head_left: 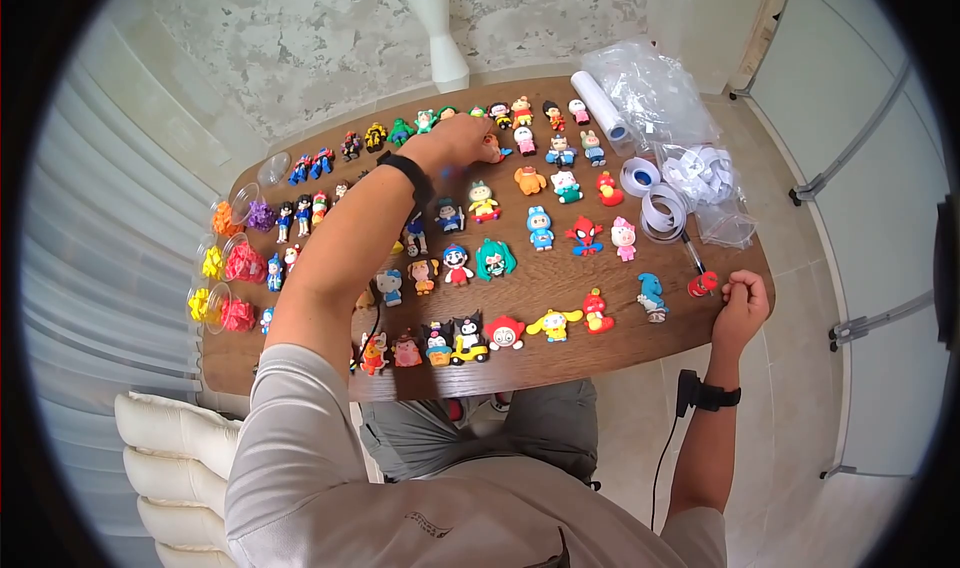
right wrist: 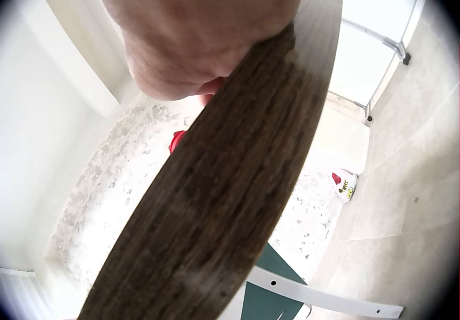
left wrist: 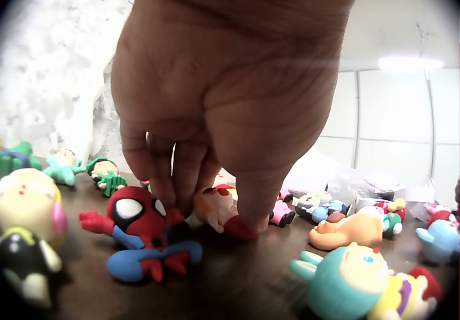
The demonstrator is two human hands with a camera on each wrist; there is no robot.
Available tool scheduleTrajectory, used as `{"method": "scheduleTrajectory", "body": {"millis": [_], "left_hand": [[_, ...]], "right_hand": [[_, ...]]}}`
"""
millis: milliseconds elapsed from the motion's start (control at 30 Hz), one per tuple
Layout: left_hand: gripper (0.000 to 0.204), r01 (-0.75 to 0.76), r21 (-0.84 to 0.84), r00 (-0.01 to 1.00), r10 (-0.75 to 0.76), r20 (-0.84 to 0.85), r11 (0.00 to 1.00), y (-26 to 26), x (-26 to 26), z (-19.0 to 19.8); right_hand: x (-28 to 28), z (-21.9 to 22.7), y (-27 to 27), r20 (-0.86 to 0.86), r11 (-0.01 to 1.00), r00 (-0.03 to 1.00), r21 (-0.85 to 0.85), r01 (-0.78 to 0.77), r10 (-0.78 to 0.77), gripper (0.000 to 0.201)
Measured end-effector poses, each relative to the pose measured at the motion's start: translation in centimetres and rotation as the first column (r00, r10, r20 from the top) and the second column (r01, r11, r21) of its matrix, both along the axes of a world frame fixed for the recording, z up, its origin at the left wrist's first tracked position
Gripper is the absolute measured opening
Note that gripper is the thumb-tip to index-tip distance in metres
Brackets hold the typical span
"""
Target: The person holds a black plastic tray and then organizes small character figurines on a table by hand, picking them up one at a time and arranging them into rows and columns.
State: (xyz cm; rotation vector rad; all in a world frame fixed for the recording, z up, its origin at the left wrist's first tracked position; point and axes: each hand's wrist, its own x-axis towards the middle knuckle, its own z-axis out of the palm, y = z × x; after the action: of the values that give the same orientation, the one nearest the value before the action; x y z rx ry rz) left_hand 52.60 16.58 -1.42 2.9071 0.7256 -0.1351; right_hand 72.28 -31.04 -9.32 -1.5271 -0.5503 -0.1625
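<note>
Table: dark-brown wooden top (head_left: 560, 283) bearing rows of small, multicoloured moulded figurines (head_left: 495, 259).
Left hand (head_left: 462, 140): stretched across to the table's far side; thumb and fingers pinch one figurine.
Pinched figurine: small, tan-headed and partly red (left wrist: 215, 208), low over the table's far half, between a red-and-blue masked figurine (left wrist: 136, 216) and a pink one (left wrist: 282, 212).
Right hand (head_left: 745, 306): rests at the table's right edge, fingers loosely curled, gripping nothing visible, near a small red object (head_left: 703, 284).
Table's far right corner: white cylindrical roll (head_left: 600, 110), crumpled clear plastic bags (head_left: 665, 93), coiled white strip (head_left: 664, 214).
Table's left end: clear plastic cups holding bright pink pieces (head_left: 243, 261).
</note>
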Motion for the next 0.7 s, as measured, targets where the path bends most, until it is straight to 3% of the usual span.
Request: {"method": "scheduleTrajectory", "body": {"millis": [100,233,333,633,700], "left_hand": [[0.053,0.037,-0.006,0.998,-0.037,-0.052,0.999,-0.3,0.2,1.1],[0.053,-0.044,-0.02,0.996,0.042,-0.078,0.999,0.0,1.7,2.1],[0.046,0.003,0.098,0.996,-0.012,0.085,0.995,0.5,3.4,2.3],[0.042,0.036,0.075,0.999,-0.037,0.018,0.997,-2.5,10.8,3.4],[0.045,0.072,0.121,0.995,-0.081,0.065,0.99,-1.9,12.2,2.4]], "right_hand": [[0.1,-0.1,-0.1,-0.004,1.0,1.0,-0.002,0.006,-0.006,0.015],[0.0,0.0,-0.1,-0.003,1.0,1.0,-0.004,-0.003,0.003,0.015],[-0.3,0.3,-0.1,-0.007,1.0,1.0,0.008,-0.005,0.005,0.015],[-0.2,0.2,-0.1,-0.05,0.998,0.999,0.06,0.011,-0.008,0.016],[-0.3,0.3,-0.2,-0.063,0.998,0.998,0.064,0.011,-0.007,0.016]]}}
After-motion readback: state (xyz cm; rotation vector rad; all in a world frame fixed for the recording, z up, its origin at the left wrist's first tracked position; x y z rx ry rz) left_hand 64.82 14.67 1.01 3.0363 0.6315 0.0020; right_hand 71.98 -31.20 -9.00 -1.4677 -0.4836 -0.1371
